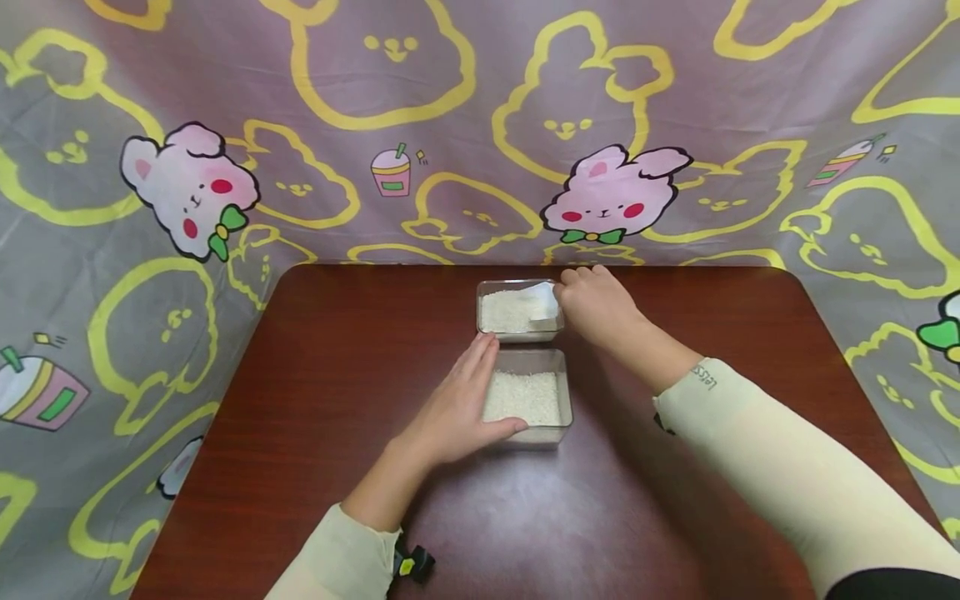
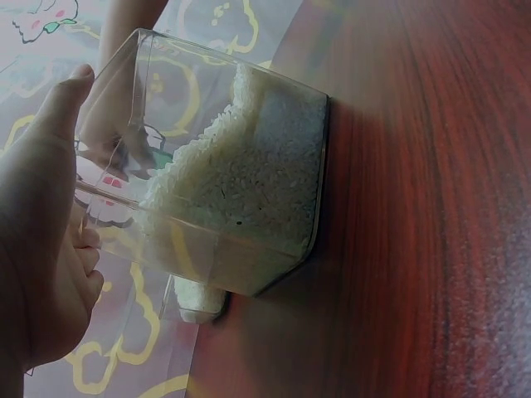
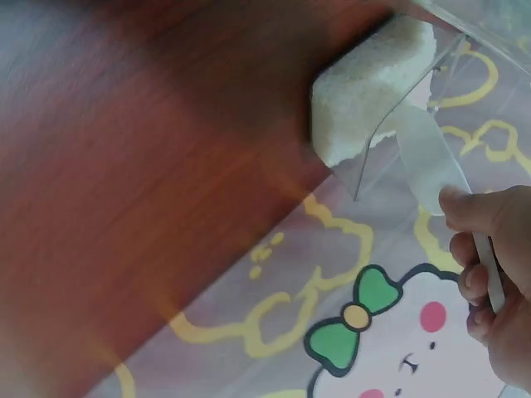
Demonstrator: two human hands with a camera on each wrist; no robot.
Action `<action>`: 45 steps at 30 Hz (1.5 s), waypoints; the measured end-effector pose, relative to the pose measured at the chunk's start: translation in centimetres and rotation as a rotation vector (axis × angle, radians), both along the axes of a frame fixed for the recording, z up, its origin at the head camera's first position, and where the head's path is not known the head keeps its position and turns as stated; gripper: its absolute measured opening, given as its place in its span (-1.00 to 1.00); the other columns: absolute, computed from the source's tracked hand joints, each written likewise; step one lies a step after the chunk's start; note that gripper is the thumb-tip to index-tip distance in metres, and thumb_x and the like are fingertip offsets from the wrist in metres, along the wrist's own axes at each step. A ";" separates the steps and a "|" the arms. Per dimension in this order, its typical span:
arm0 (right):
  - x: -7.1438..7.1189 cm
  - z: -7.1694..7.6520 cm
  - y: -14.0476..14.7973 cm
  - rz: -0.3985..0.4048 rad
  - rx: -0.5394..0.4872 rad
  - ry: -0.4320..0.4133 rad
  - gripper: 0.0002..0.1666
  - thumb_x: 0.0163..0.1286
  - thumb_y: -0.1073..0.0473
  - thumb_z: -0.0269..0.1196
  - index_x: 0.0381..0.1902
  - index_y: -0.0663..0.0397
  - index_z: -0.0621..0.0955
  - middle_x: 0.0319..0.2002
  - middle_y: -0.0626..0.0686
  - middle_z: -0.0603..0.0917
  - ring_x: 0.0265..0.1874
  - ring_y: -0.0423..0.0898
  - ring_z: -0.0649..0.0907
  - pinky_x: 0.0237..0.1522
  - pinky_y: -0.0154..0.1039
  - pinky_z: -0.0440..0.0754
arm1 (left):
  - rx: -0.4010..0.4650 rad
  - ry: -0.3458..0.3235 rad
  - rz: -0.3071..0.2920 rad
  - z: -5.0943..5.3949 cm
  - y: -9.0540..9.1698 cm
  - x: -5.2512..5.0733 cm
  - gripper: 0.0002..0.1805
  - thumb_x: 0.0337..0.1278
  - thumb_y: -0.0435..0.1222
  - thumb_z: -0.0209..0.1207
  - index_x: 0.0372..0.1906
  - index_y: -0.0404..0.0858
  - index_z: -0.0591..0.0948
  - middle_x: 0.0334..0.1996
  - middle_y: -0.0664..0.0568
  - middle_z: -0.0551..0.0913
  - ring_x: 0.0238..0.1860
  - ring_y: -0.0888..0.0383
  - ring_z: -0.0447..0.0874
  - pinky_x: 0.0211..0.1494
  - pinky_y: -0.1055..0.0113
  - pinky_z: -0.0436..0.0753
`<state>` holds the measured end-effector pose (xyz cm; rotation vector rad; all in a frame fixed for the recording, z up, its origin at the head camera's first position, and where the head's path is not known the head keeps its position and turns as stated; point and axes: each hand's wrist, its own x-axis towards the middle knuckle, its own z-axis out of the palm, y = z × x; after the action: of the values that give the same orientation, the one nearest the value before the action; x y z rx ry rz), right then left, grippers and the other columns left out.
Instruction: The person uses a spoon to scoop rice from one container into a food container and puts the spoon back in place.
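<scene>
Two clear plastic boxes of white rice stand one behind the other. My left hand (image 1: 463, 410) holds the near box (image 1: 542, 435) by its left side, thumb over the front rim and fingers towards the back left corner. Rice (image 2: 249, 166) slopes inside that box in the left wrist view. Beyond it, my right hand (image 1: 600, 304) is at the right edge of the far box (image 1: 517, 337). It grips the handle of a white plastic scoop (image 3: 427, 157). The scoop's blade reaches into the far box, over or in the rice (image 1: 504, 310); its tip is hard to make out.
Both boxes stand on a dark red-brown wooden table (image 1: 337, 375), the far one close to its back edge. A cartoon-printed cloth (image 1: 465, 167) hangs behind the table and along both sides.
</scene>
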<state>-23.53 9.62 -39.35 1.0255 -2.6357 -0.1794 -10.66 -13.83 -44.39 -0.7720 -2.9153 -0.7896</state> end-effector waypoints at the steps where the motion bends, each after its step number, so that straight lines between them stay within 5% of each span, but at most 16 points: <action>1: 0.1 0.1 0.0 0.008 0.021 0.021 -0.91 0.20 0.39 0.24 -0.37 0.22 0.68 -0.38 0.15 0.61 -0.32 0.16 0.61 -0.34 -0.05 0.46 | 0.001 -0.001 0.001 0.0 0.0 0.0 0.21 0.04 0.32 0.19 0.56 -0.34 -0.04 0.60 -0.07 -0.13 0.60 0.07 -0.22 0.57 0.10 0.05; 6: 0.5 0.7 0.3 0.055 0.096 0.114 -0.85 0.24 0.45 0.19 -0.34 0.24 0.69 -0.38 0.15 0.60 -0.30 0.15 0.61 -0.30 -0.07 0.45 | -0.004 -0.004 0.006 0.0 -0.1 0.0 0.21 0.04 0.31 0.20 0.56 -0.35 -0.03 0.60 -0.07 -0.12 0.60 0.07 -0.22 0.58 0.11 0.05; 10: 0.7 0.8 0.7 0.036 0.077 0.081 -0.85 0.25 0.47 0.19 -0.33 0.25 0.69 -0.38 0.16 0.61 -0.30 0.15 0.61 -0.34 -0.08 0.44 | -0.010 -0.003 0.007 0.0 -0.1 0.0 0.22 0.05 0.32 0.18 0.56 -0.34 -0.06 0.60 -0.07 -0.13 0.60 0.07 -0.23 0.58 0.11 0.04; 14: 0.4 0.4 1.6 -0.073 -0.063 -0.075 -0.90 0.24 0.41 0.27 -0.29 0.27 0.71 -0.39 0.18 0.64 -0.33 0.18 0.63 -0.35 -0.03 0.50 | -0.010 -0.006 0.011 -0.1 0.0 0.0 0.22 0.05 0.33 0.18 0.56 -0.34 -0.06 0.60 -0.05 -0.14 0.60 0.09 -0.24 0.58 0.12 0.04; 21: 0.7 0.0 3.8 -0.293 -0.480 -0.489 -0.74 0.32 0.20 0.33 -0.12 0.28 0.71 -0.24 0.25 0.72 -0.28 0.11 0.62 -0.18 0.04 0.60 | 0.008 -0.020 0.012 -0.3 0.2 0.0 0.22 0.04 0.27 0.24 0.57 -0.32 -0.08 0.60 -0.03 -0.16 0.60 0.09 -0.24 0.57 0.10 0.04; 28: 3.7 2.6 5.4 -0.263 -0.634 -0.609 -0.61 0.33 0.14 0.34 0.02 0.27 0.68 -0.10 0.25 0.73 -0.15 0.09 0.63 -0.08 0.06 0.63 | 0.009 -0.017 0.002 -0.1 0.2 0.0 0.22 0.05 0.27 0.23 0.57 -0.31 -0.10 0.60 -0.05 -0.16 0.60 0.05 -0.22 0.57 0.07 0.06; 34: 7.1 5.1 4.2 -0.012 -0.478 -0.534 -0.71 0.21 0.25 0.41 -0.08 0.13 0.74 -0.29 0.01 0.72 -0.33 -0.09 0.63 -0.24 -0.12 0.63 | -0.007 -0.005 0.013 0.2 -0.1 0.0 0.23 0.05 0.35 0.15 0.57 -0.33 -0.08 0.60 -0.06 -0.15 0.59 0.03 -0.20 0.56 0.05 0.08; 38: 8.7 5.1 2.2 0.133 -0.255 -0.379 -0.79 0.13 0.32 0.44 -0.23 0.07 0.75 -0.40 -0.02 0.66 -0.42 -0.10 0.63 -0.33 -0.13 0.62 | -0.006 0.002 0.017 0.1 -0.1 0.0 0.23 0.03 0.34 0.18 0.56 -0.35 -0.04 0.59 -0.10 -0.10 0.59 0.03 -0.18 0.56 0.07 0.09; 42: 9.7 4.1 -0.2 0.185 -0.004 -0.141 -0.86 0.04 0.32 0.45 -0.40 0.04 0.73 -0.47 0.00 0.65 -0.44 -0.04 0.67 -0.41 -0.14 0.55 | -0.004 0.017 0.005 0.0 -0.1 0.0 0.22 0.03 0.32 0.20 0.55 -0.38 -0.02 0.59 -0.11 -0.09 0.59 0.03 -0.17 0.56 0.08 0.09; 45: 10.1 3.1 -1.9 0.163 0.136 -0.066 -0.91 0.04 0.30 0.41 -0.47 0.01 0.72 -0.49 0.01 0.64 -0.44 -0.01 0.66 -0.43 -0.17 0.49 | -0.003 0.023 -0.002 -0.1 0.0 0.0 0.22 0.03 0.31 0.21 0.55 -0.38 -0.02 0.59 -0.10 -0.10 0.59 0.04 -0.19 0.56 0.09 0.08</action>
<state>-13.39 7.76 -36.22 1.3058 -2.6122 -0.2964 -10.69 -13.85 -44.46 -0.7787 -2.8968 -0.7719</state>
